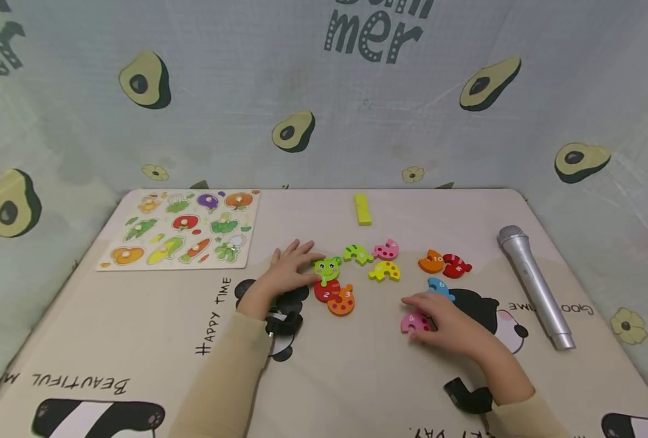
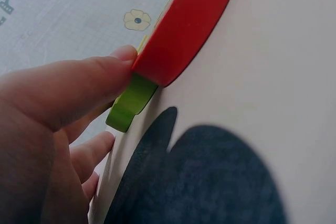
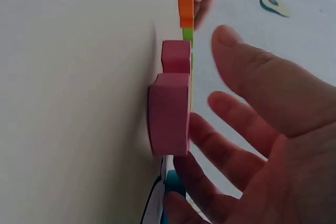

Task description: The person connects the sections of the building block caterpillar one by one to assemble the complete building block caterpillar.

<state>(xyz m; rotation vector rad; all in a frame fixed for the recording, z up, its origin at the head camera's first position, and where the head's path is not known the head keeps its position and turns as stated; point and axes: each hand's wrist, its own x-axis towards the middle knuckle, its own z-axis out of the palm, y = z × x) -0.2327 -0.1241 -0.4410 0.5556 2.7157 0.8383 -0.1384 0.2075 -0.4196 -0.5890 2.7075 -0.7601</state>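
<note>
My left hand (image 1: 288, 274) pinches the green caterpillar-head puzzle piece (image 1: 327, 268) between thumb and index finger. Joined below the head is a red piece (image 1: 326, 291) marked 2, followed by an orange piece (image 1: 341, 300) marked 3. In the left wrist view my thumb lies where the green piece (image 2: 131, 103) meets the red one (image 2: 184, 30). My right hand (image 1: 450, 322) hovers over a pink piece (image 1: 414, 322) marked 4. The right wrist view has the fingers loosely bent beside that pink piece (image 3: 170, 114), with the thumb apart from it.
Loose puzzle pieces lie beyond the hands: green (image 1: 358, 254), pink (image 1: 386, 250), yellow (image 1: 385, 271), orange (image 1: 431, 261), red (image 1: 456, 266) and blue (image 1: 440, 288). A vegetable peg board (image 1: 154, 228) is at left, a yellow block (image 1: 363, 210) at the back, a silver microphone (image 1: 537, 286) at right.
</note>
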